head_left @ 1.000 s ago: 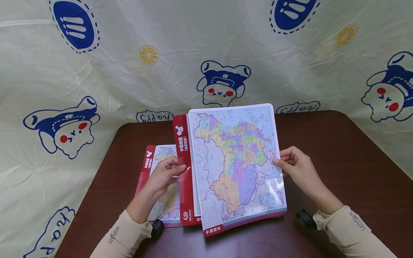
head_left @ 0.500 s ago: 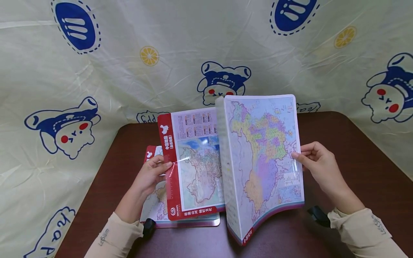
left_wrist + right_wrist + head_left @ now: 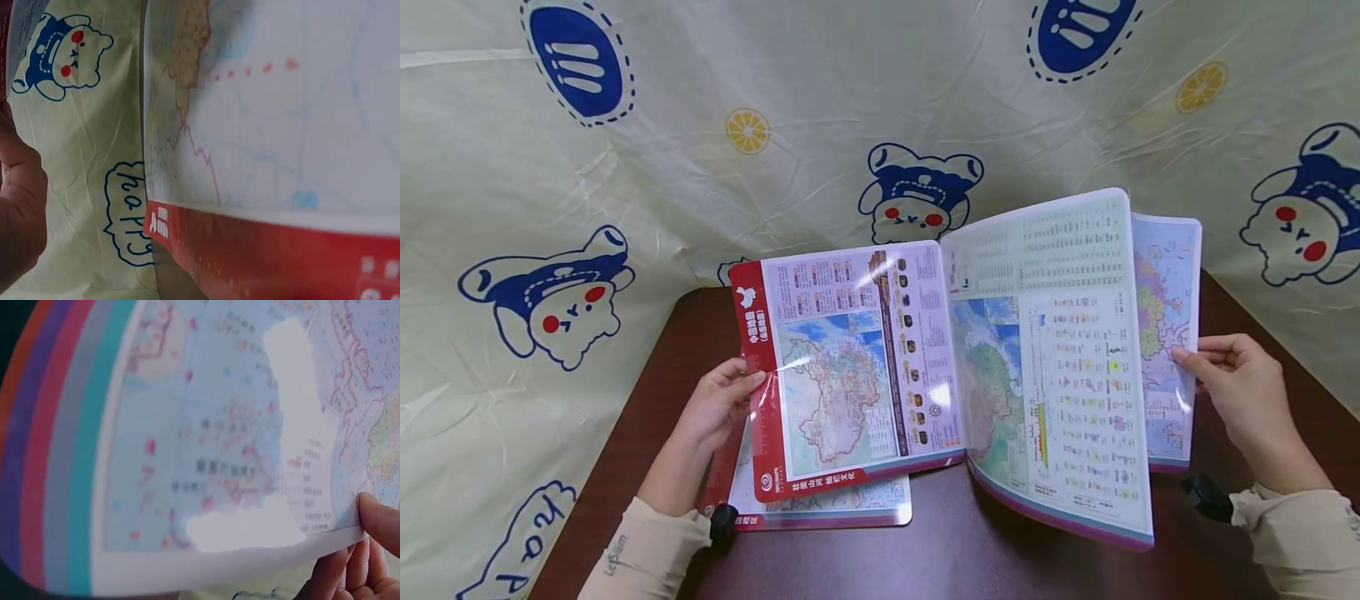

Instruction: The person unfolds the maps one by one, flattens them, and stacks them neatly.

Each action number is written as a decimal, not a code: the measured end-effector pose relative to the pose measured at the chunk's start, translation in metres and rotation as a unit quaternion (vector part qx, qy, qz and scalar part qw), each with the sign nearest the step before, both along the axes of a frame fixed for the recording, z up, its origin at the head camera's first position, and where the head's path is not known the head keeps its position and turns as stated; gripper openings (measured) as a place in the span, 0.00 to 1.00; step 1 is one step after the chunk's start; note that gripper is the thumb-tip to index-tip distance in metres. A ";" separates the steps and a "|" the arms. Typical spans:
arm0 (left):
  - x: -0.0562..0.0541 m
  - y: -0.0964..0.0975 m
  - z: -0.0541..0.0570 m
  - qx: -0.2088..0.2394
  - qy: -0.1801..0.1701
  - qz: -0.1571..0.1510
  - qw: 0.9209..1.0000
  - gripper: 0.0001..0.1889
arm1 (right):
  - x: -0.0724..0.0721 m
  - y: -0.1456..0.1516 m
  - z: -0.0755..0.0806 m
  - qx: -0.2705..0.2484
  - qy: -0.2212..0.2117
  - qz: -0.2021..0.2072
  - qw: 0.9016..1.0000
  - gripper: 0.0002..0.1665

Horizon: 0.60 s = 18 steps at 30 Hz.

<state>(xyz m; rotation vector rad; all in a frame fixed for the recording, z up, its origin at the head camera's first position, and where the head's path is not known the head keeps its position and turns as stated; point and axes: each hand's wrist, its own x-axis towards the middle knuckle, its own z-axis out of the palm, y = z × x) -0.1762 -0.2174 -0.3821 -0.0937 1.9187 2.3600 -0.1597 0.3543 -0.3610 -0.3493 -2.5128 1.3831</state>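
A laminated folding map (image 3: 842, 392) is spread partly open above the table in the head view, its panels standing in a zigzag. My left hand (image 3: 711, 404) pinches its red left border between thumb and fingers. At the far right, my right hand (image 3: 1251, 396) pinches the edge of the last panel (image 3: 1168, 250), partly hidden behind the middle panel (image 3: 1075, 358). The right wrist view shows the thumb (image 3: 382, 524) on the panel's printed face and fingers behind. Under the left part lies a second map (image 3: 880, 502), mostly covered.
The dark brown table (image 3: 940, 550) carries the second map near its left side. Behind the table hangs a pale sheet (image 3: 805, 192) printed with cartoon figures and orange slices. Black wrist cameras (image 3: 724, 523) sit by both sleeves.
My right hand has drawn its panel to the right and my left hand has moved left. The folded map has opened out, showing more panels between the hands.
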 end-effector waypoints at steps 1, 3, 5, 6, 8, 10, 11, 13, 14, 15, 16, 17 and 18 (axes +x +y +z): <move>0.003 0.002 0.002 -0.004 -0.001 0.008 1.000 0.05 | -0.004 0.010 -0.003 0.002 -0.008 -0.009 1.000 0.12; 0.008 0.006 0.007 -0.013 -0.008 0.025 1.000 0.05 | -0.013 0.028 -0.008 0.004 -0.024 -0.027 0.999 0.12; 0.006 0.004 0.007 -0.017 -0.014 0.030 0.999 0.04 | -0.017 0.035 -0.012 0.021 -0.035 -0.055 0.998 0.14; 0.005 0.003 0.007 -0.018 -0.016 0.031 0.999 0.04 | -0.018 0.039 -0.013 0.025 -0.040 -0.065 0.997 0.15; 0.004 0.001 0.007 -0.023 -0.021 0.036 0.999 0.04 | -0.022 0.044 -0.015 0.040 -0.045 -0.084 0.995 0.19; 0.001 -0.001 0.006 -0.025 -0.020 0.039 0.999 0.04 | -0.024 0.048 -0.016 0.057 -0.044 -0.099 0.993 0.24; 0.000 -0.002 0.006 -0.027 -0.020 0.041 0.999 0.04 | -0.026 0.051 -0.016 0.063 -0.046 -0.103 0.992 0.26; -0.003 -0.004 0.006 -0.035 -0.022 0.045 0.998 0.03 | -0.029 0.054 -0.016 0.076 -0.049 -0.111 0.990 0.29; -0.004 -0.005 0.006 -0.039 -0.022 0.047 0.998 0.02 | -0.030 0.056 -0.015 0.082 -0.051 -0.113 0.989 0.30; -0.006 -0.005 0.006 -0.045 -0.021 0.049 0.998 0.02 | -0.032 0.059 -0.015 0.082 -0.055 -0.114 0.989 0.30; -0.008 -0.006 0.006 -0.051 -0.023 0.051 0.997 0.02 | -0.033 0.060 -0.014 0.086 -0.060 -0.116 0.988 0.31; -0.010 -0.007 0.006 -0.055 -0.025 0.054 0.997 0.02 | -0.035 0.062 -0.014 0.091 -0.061 -0.117 0.987 0.31; -0.011 -0.008 0.007 -0.061 -0.029 0.058 0.996 0.02 | -0.036 0.063 -0.013 0.097 -0.061 -0.118 0.986 0.31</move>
